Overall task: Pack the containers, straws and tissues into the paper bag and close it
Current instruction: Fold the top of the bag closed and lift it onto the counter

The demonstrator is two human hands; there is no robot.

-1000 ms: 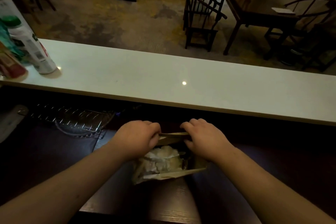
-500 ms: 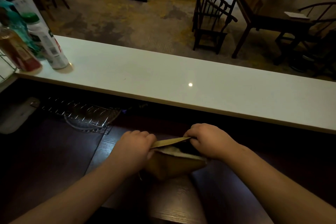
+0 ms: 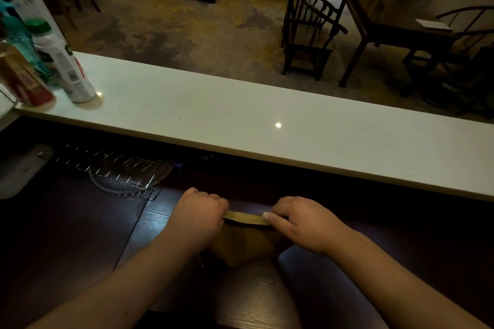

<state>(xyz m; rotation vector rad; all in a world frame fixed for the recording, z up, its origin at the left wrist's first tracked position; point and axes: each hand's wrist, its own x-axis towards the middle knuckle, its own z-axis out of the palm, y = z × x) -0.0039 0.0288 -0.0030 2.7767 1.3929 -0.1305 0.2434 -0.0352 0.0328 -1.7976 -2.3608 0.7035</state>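
Note:
A brown paper bag (image 3: 242, 247) stands on the dark wooden counter in front of me. Its top edge is pressed flat into a narrow folded strip. My left hand (image 3: 199, 215) grips the left end of that strip. My right hand (image 3: 302, 223) pinches the right end, thumb on top. The bag's mouth is shut, so the tissues, containers and straws are hidden inside it.
A raised white ledge (image 3: 240, 115) runs across behind the bag. Bottles (image 3: 64, 61) stand at its left end. A wire rack (image 3: 117, 171) lies on the dark counter to the left. Chairs (image 3: 307, 32) and a table (image 3: 395, 29) stand beyond.
The bag's mouth was open with white tissues showing; both hands have pressed the top edges together and folded them flat. The tissues are out of sight now.

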